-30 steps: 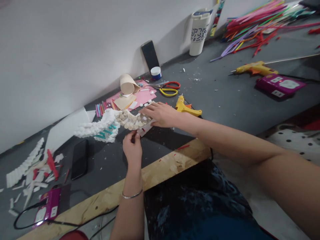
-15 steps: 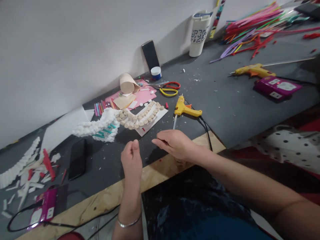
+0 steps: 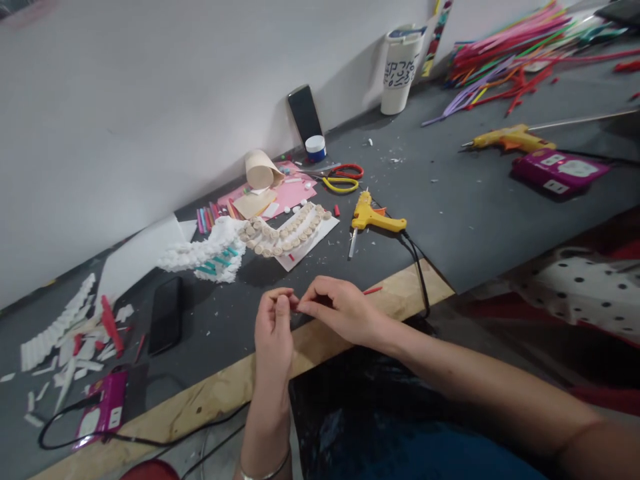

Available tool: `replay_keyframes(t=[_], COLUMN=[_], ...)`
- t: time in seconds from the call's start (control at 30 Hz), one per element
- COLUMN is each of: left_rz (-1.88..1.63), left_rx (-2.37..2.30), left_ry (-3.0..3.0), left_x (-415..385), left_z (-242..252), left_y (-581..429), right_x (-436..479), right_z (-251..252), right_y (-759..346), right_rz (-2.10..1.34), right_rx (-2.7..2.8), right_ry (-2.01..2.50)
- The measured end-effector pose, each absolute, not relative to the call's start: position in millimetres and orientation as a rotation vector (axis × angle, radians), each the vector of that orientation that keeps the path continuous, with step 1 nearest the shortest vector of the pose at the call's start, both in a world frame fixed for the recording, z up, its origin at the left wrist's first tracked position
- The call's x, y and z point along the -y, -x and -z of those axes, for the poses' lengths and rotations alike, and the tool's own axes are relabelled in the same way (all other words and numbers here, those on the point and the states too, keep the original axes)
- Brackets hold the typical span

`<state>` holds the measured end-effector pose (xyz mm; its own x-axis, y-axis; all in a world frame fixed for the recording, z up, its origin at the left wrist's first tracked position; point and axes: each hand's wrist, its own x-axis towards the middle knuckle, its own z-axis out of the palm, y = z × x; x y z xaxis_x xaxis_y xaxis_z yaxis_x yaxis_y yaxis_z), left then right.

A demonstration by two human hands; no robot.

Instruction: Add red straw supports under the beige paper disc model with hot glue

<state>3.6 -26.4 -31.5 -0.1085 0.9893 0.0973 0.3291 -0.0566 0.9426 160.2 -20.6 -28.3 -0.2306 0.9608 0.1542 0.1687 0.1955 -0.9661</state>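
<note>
My left hand (image 3: pixel 273 327) and my right hand (image 3: pixel 340 309) meet fingertip to fingertip over the dark tabletop, just behind the plywood edge (image 3: pixel 300 350). Between the fingertips is a tiny piece (image 3: pixel 295 302), too small and too hidden to identify. Farther off lies a white crimped-paper piece (image 3: pixel 213 257) with teal strips, joined to cream paper coils (image 3: pixel 285 235) on a white card. A yellow hot glue gun (image 3: pixel 373 218) lies to the right of the card. Neither hand touches these.
Behind the card lie pink paper (image 3: pixel 285 192), scissors (image 3: pixel 340 177) and a cream paper cone (image 3: pixel 259 169). A black phone (image 3: pixel 165 316) and white paper scraps (image 3: pixel 60 337) lie left. A second glue gun (image 3: pixel 507 139), a magenta power strip (image 3: pixel 560 171) and coloured strips (image 3: pixel 510 57) lie right.
My right hand has left the card and come back toward me. My left hand has moved right, and the fingertips of both hands now meet. The card and coils stay put.
</note>
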Motion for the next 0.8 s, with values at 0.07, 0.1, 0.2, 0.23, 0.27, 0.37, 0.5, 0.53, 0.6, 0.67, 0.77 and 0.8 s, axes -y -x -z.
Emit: replay_keyframes(t=[0.07, 0.1, 0.2, 0.23, 0.27, 0.37, 0.5, 0.53, 0.6, 0.67, 0.77, 0.8], left_rz=[-1.143, -1.101, -0.999, -0.985, -0.974, -0.935, -0.88, -0.87, -0.873, -0.894, -0.927, -0.923], left_rx=[-1.578, -1.629, -1.802, -1.836, -1.847, -1.77, -1.754, -1.786, -1.843, -1.865, -1.799, -1.779], left_ry=[-1.486, -1.531, -1.657, -1.674, -1.693, -1.786, -1.854, -1.86, -1.876, -1.909, -2.0, -2.027], left_x=[28.8, 29.8, 31.3, 31.4, 31.4, 31.1, 32.8, 33.3, 33.7, 33.2, 32.8, 33.6], left_z=[31.0, 30.5, 28.6, 28.0, 27.5, 25.9, 23.6, 23.3, 23.0, 23.1, 22.4, 21.5], left_y=[2.2, 4.7, 10.8, 12.4, 13.8, 16.8, 21.8, 23.9, 29.0, 33.6, 36.3, 36.1], right_x=[24.2, 25.7, 28.0, 28.0, 27.8, 27.6, 32.3, 34.1, 37.1, 37.9, 33.3, 30.5], right_z=[33.4, 35.6, 39.6, 39.9, 39.7, 37.8, 37.6, 38.2, 40.0, 41.8, 44.3, 44.8], right_y=[-165.2, -167.8, -175.5, -177.8, -180.1, -185.2, -187.3, -187.2, -186.3, -184.7, -179.3, -176.1], right_rz=[-1.091, -1.062, -0.958, -0.919, -0.883, -0.83, -0.757, -0.694, -0.559, -0.466, -0.395, -0.38], right_rx=[1.633, 1.67, 1.801, 1.826, 1.832, 1.802, 1.907, 1.954, 2.012, 2.025, 2.072, 2.095], right_ry=[1.176, 1.217, 1.284, 1.278, 1.259, 1.231, 1.379, 1.391, 1.379, 1.361, 1.314, 1.286])
